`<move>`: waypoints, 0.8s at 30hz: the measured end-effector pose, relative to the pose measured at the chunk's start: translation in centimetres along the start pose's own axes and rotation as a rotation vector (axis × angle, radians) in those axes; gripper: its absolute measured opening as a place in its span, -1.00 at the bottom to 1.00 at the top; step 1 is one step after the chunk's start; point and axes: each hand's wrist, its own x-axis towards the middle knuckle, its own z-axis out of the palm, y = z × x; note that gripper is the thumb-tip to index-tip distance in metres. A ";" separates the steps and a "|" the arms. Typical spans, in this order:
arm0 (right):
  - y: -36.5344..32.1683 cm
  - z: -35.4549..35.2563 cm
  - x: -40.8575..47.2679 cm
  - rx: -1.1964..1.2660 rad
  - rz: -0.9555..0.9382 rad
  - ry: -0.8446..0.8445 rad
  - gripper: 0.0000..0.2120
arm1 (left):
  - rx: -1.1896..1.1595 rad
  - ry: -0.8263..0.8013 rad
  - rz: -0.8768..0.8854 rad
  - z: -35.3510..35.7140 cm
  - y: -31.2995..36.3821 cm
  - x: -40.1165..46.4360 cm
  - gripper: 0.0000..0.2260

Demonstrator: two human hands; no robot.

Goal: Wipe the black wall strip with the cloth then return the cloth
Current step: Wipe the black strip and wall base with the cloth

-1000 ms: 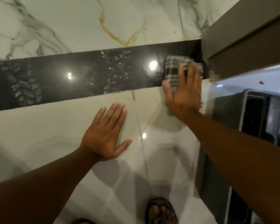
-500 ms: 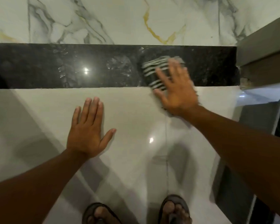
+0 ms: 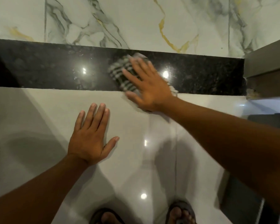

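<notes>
Right hand [image 3: 149, 88], fingers spread flat, presses a grey-and-white checked cloth [image 3: 122, 75] against the glossy black speckled stone wall strip [image 3: 55, 68], approx. mid-strip; cloth blurred. Left hand [image 3: 90, 136] lies open, palm flat on pale glossy wall tile [image 3: 39, 120] below strip, holding nothing. Sandalled feet [image 3: 179, 214] at bottom.
</notes>
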 end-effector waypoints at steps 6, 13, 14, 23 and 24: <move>6.5 -2.1 -5.3 -0.066 1.012 0.190 -0.33 | -0.006 -0.046 0.007 0.4 -0.3 0.2 -0.17; -7.6 0.9 10.1 -0.019 0.928 0.253 -0.29 | -0.020 -0.055 -0.002 0.5 -0.4 0.2 -0.17; -9.9 1.5 10.9 -0.036 0.657 0.201 -0.30 | -0.025 -0.055 -0.004 0.6 -0.5 0.2 -0.16; 4.5 -1.4 -2.2 0.002 0.397 0.161 -0.43 | -0.037 -0.007 0.015 0.4 -0.3 0.1 -0.18; 6.9 -1.8 -4.4 -0.017 0.603 0.197 -0.40 | -0.033 -0.029 0.011 0.2 -0.4 0.1 -0.18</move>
